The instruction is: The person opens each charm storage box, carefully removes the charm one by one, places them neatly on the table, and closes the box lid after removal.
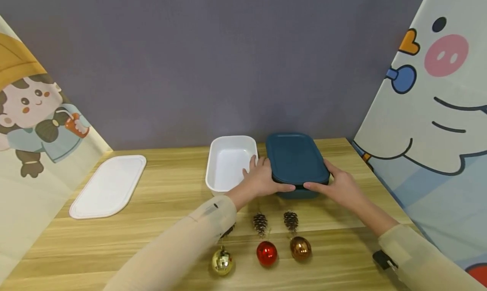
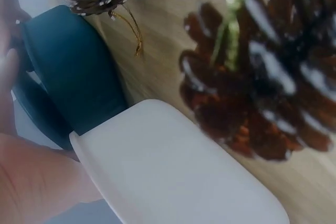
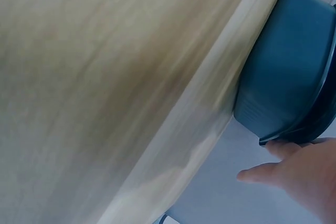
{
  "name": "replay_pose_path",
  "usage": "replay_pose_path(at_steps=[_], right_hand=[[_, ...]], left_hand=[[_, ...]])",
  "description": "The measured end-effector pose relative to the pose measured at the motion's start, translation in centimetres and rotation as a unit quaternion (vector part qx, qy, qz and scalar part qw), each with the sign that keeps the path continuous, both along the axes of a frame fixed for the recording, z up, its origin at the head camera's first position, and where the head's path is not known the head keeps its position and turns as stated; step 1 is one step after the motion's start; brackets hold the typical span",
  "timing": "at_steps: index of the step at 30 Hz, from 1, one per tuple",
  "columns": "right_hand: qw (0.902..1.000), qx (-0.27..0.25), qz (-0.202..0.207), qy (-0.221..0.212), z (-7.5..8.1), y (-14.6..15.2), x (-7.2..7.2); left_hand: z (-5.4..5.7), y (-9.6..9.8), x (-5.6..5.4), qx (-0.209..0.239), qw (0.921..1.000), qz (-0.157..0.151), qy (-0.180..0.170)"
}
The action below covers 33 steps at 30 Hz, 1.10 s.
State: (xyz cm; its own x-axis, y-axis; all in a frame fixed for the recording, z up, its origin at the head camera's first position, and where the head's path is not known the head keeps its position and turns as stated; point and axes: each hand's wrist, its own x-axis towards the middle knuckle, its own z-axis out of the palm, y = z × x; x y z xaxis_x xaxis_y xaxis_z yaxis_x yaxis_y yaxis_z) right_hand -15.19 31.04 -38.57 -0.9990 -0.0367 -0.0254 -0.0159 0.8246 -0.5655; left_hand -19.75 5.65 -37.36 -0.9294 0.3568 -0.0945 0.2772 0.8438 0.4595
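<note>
A dark blue lid (image 1: 294,157) lies over a matching rectangular container (image 1: 304,193); a gap shows between them at the front. My left hand (image 1: 262,179) holds the lid's front left corner, its thumb along the front edge and its other fingers spread toward the white container (image 1: 213,190). At the front right corner, my right hand (image 1: 340,187) grips the lid with thumb in front and fingers along the side. The right wrist view shows those fingers (image 3: 283,150) right at the lid's rim. The white container stands uncovered just left of the blue one.
A white lid (image 1: 108,187) lies at the left of the wooden table (image 1: 171,185). Pine cones (image 1: 260,224) lie in front of the containers, one partly behind my left sleeve. Nearer are a gold ball (image 1: 222,261), a red ball (image 1: 266,253) and a copper ball (image 1: 300,248).
</note>
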Motion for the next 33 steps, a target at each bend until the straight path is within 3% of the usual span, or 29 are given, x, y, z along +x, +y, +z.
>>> replay_pose_path(at_steps=[8,18,25,28,33], right_hand=[[0.9996,0.02,0.017,0.012,0.0,-0.1,0.2],[0.9982,0.049,0.032,0.013,-1.3,0.6,0.3],[0.9978,0.06,0.029,0.0,-1.0,0.6,0.5],[0.998,0.057,0.024,-0.011,-0.8,0.6,0.5],[0.998,0.055,0.019,-0.023,-0.5,0.6,0.4]], left_hand=[[-0.1,0.0,0.4,-0.052,0.9987,0.002,0.002],[-0.4,0.2,1.2,-0.108,0.9938,-0.017,0.02],[-0.2,0.4,2.1,-0.183,0.9785,-0.054,0.079],[0.1,0.5,2.1,-0.181,0.9771,-0.076,0.081],[0.7,0.0,1.5,-0.145,0.9843,-0.084,0.054]])
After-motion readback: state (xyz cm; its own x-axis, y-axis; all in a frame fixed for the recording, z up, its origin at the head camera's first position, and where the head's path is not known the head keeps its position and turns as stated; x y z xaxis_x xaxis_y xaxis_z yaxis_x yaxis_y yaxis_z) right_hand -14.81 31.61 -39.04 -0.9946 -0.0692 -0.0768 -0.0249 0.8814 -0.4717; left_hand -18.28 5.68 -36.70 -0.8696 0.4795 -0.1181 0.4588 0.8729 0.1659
